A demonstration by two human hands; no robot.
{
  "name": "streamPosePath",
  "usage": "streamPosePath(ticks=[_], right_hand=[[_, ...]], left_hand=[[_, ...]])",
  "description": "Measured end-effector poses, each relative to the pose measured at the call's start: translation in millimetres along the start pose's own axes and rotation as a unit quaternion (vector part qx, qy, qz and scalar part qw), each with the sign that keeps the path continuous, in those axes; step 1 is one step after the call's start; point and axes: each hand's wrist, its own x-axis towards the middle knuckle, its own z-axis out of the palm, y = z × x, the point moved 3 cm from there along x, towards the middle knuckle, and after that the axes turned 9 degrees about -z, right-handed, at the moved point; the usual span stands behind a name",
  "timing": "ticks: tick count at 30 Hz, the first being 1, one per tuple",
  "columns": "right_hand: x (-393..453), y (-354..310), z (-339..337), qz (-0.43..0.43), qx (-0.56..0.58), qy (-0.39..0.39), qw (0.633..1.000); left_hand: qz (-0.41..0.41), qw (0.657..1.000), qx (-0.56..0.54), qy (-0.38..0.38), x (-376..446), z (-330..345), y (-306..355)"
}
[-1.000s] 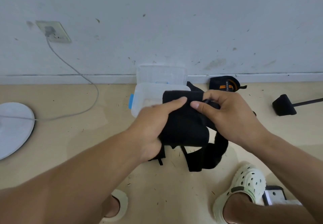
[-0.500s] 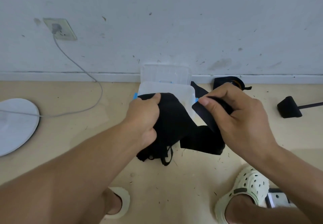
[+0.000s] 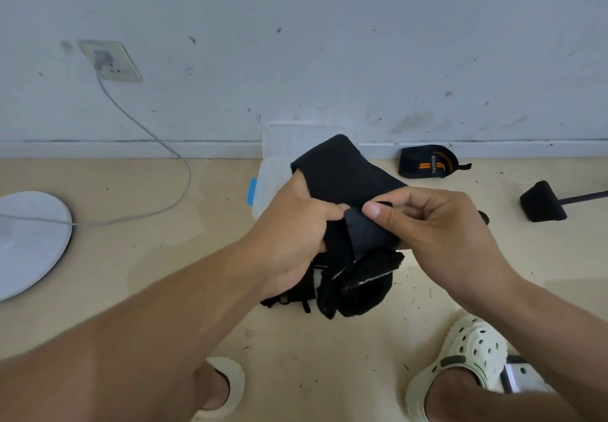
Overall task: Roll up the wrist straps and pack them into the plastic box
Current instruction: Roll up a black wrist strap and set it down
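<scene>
Over the floor [image 3: 164, 273], the left hand [image 3: 289, 237] grips a black strap [image 3: 342, 178]; the right hand [image 3: 437, 224] pinches its loose end. Behind lies the open box [image 3: 269, 174], then a rolled strap [image 3: 426, 162] near the wall [image 3: 329, 43].

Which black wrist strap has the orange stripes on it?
The rolled wrist strap lying on the floor by the wall, right of the plastic box. The strap in the hands is plain black.
</scene>
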Motion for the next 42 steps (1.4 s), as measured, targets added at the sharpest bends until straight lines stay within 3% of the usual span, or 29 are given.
streamPosePath(ticks=[5,15,23,28,32,37,42], right_hand=[[1,1,-3,0.023,0.010,0.004,1.000],[1,6,0,0.047,0.001,-0.021,0.999],[1,5,-3,0.014,-0.029,0.043,0.999],[1,5,-4,0.019,-0.049,0.060,0.997],[3,8,-11,0.029,-0.146,0.083,0.985],[1,10,-7,0.097,-0.058,-0.006,0.994],[-1,12,-7,0.100,-0.088,-0.009,0.991]], left_hand=[[0.026,0.998,-0.032,0.052,5,-8,0],[0.049,0.998,-0.026,0.018,7,-4,1],[0.041,0.995,-0.072,-0.052,2,4,3],[0.068,0.997,-0.010,-0.039,4,1,-2],[0.084,0.996,0.007,-0.027,5,1,-4],[0.111,0.993,0.030,-0.006,5,-1,-5],[0.115,0.991,0.072,-0.006,6,-2,-8]])
